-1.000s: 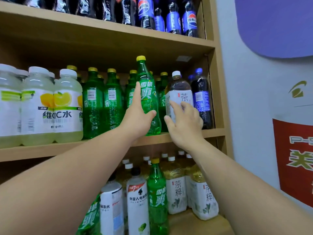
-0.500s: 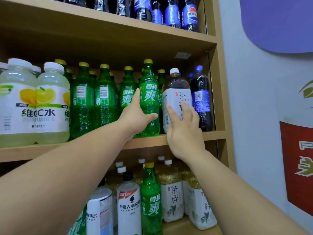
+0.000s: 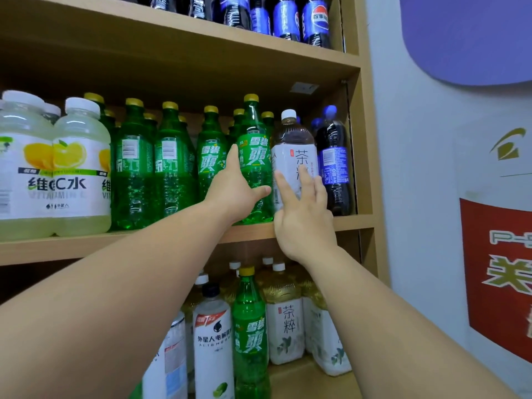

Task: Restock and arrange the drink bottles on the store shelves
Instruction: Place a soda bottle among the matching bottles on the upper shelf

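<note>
Head view: your left hand [image 3: 236,194] has its grip clamped on a green Sprite bottle [image 3: 256,165]. The thumb [image 3: 259,191] lies across the front below the label, and the fingers run up the bottle's left side. That bottle stands upright near the front edge of the middle shelf [image 3: 57,251], towards its right end.

Your right hand [image 3: 302,226] has its grip apart. Its fingers [image 3: 306,180] are straight and rest flat on the white label of a tea bottle [image 3: 290,136]. This dark, white-capped bottle stands upright just right of the Sprite you hold. You cannot tell whether the two bottles touch.

Just right of the tea is a Pepsi bottle [image 3: 334,168], hard against the shelf's side wall. Left of your hands stands a row of Sprite bottles [image 3: 169,168] with yellow caps, several deep. Beyond them are lemon vitamin C water bottles [image 3: 80,168] with white caps.

On the top shelf, more Pepsi bottles [image 3: 315,21] line the right end. On the lower shelf, between your forearms, stand a single Sprite [image 3: 250,341], a white Alienergy bottle [image 3: 213,341] and pale tea bottles [image 3: 288,326].

On the wall to the right of the unit are a purple panel [image 3: 460,38] and a red poster [image 3: 495,269].
</note>
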A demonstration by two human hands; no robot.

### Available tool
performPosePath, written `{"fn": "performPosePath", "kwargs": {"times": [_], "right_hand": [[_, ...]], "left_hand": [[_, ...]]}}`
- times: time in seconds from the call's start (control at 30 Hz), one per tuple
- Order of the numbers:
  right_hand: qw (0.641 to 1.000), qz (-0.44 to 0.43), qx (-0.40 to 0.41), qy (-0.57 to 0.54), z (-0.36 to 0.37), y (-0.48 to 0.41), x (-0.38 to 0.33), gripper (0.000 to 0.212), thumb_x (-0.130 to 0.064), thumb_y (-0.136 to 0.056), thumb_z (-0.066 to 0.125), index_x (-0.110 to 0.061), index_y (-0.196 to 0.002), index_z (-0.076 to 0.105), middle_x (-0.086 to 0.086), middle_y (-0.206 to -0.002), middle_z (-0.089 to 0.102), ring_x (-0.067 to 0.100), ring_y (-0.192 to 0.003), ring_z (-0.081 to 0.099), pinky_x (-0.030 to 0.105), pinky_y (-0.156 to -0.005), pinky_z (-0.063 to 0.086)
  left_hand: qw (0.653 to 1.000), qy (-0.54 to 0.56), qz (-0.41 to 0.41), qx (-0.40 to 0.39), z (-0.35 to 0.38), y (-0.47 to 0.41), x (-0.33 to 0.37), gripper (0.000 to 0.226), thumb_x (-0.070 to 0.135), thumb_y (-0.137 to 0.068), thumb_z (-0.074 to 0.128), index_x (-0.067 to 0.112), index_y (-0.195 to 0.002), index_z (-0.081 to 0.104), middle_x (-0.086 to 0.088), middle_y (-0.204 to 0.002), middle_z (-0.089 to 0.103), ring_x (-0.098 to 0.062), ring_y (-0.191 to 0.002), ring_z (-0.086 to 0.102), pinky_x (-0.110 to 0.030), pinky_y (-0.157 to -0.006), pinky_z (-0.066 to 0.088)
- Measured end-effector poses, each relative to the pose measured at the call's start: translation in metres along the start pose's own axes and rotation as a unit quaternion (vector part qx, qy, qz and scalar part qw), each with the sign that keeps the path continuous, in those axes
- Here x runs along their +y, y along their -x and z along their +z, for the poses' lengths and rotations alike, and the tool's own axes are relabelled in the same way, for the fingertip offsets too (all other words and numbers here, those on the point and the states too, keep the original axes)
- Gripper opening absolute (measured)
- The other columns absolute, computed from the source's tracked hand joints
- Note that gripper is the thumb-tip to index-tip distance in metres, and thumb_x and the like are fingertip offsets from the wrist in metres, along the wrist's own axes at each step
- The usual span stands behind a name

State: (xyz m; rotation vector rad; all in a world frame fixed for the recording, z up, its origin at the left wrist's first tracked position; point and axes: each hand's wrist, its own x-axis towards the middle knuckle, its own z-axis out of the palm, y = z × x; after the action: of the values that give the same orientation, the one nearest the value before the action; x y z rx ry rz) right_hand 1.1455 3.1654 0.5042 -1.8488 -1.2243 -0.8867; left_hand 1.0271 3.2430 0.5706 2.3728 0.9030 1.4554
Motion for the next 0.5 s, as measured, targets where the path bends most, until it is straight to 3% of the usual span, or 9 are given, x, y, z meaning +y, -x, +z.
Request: {"fn": "performPosePath", "kwargs": {"times": [0.1, 0.17, 0.27, 0.37, 0.43, 0.5], "right_hand": [[0.999, 0.006, -0.017, -0.044, -0.006, 0.004, -0.002, 0.061, -0.035, -0.108, 0.039, -0.044, -0.162, 0.014, -0.003, -0.173, -0.011, 0.029, -0.159, -0.011, 0.055, -0.122, 0.02], [0.995, 0.016, 0.001, -0.097, -0.007, 0.014, -0.004, 0.056, -0.036, -0.108, 0.041, -0.037, -0.162, 0.026, 0.003, -0.174, 0.0, 0.03, -0.16, -0.004, 0.052, -0.127, 0.013], [0.975, 0.021, 0.123, -0.184, 0.004, 0.052, -0.009, 0.049, -0.034, -0.101, 0.054, -0.025, -0.148, 0.052, 0.011, -0.163, 0.034, 0.031, -0.152, 0.025, 0.044, -0.123, 0.023], [0.945, 0.017, 0.231, -0.23, 0.027, 0.104, -0.02, 0.042, -0.036, -0.092, 0.061, -0.021, -0.131, 0.061, 0.007, -0.135, 0.05, 0.022, -0.122, 0.044, 0.033, -0.104, 0.035], [0.94, 0.041, 0.212, -0.264, 0.046, 0.128, -0.025, 0.04, -0.038, -0.091, 0.063, -0.022, -0.127, 0.058, 0.001, -0.127, 0.049, 0.014, -0.116, 0.043, 0.027, -0.099, 0.034], [0.941, 0.093, 0.134, -0.297, 0.068, 0.143, -0.027, 0.041, -0.039, -0.091, 0.066, -0.026, -0.128, 0.053, -0.004, -0.127, 0.049, 0.013, -0.117, 0.046, 0.028, -0.098, 0.036]], "left_hand": [[0.999, 0.011, 0.025, 0.029, -0.007, 0.014, 0.001, 0.115, 0.05, -0.085, 0.079, 0.029, -0.165, -0.001, -0.013, -0.157, 0.045, -0.032, -0.13, 0.057, -0.045, -0.107, 0.049], [0.995, 0.015, 0.065, 0.079, -0.016, 0.031, -0.002, 0.102, 0.05, -0.089, 0.075, 0.027, -0.165, 0.011, -0.009, -0.154, 0.047, -0.028, -0.136, 0.05, -0.043, -0.11, 0.044], [0.971, 0.02, 0.168, 0.169, -0.032, 0.08, -0.02, 0.07, 0.04, -0.094, 0.07, 0.021, -0.154, 0.039, -0.002, -0.129, 0.056, -0.018, -0.112, 0.056, -0.033, -0.097, 0.047], [0.939, 0.033, 0.261, 0.221, -0.04, 0.142, -0.057, 0.04, 0.023, -0.093, 0.068, 0.012, -0.13, 0.058, 0.001, -0.108, 0.056, -0.013, -0.091, 0.052, -0.017, -0.081, 0.04], [0.943, 0.038, 0.248, 0.219, -0.033, 0.179, -0.083, 0.029, 0.017, -0.093, 0.068, 0.009, -0.12, 0.061, 0.002, -0.103, 0.056, -0.012, -0.087, 0.052, -0.016, -0.081, 0.041], [0.966, 0.028, 0.188, 0.176, -0.018, 0.205, -0.105, 0.027, 0.015, -0.092, 0.07, 0.009, -0.117, 0.063, 0.003, -0.103, 0.057, -0.009, -0.087, 0.052, -0.019, -0.08, 0.044]]}}
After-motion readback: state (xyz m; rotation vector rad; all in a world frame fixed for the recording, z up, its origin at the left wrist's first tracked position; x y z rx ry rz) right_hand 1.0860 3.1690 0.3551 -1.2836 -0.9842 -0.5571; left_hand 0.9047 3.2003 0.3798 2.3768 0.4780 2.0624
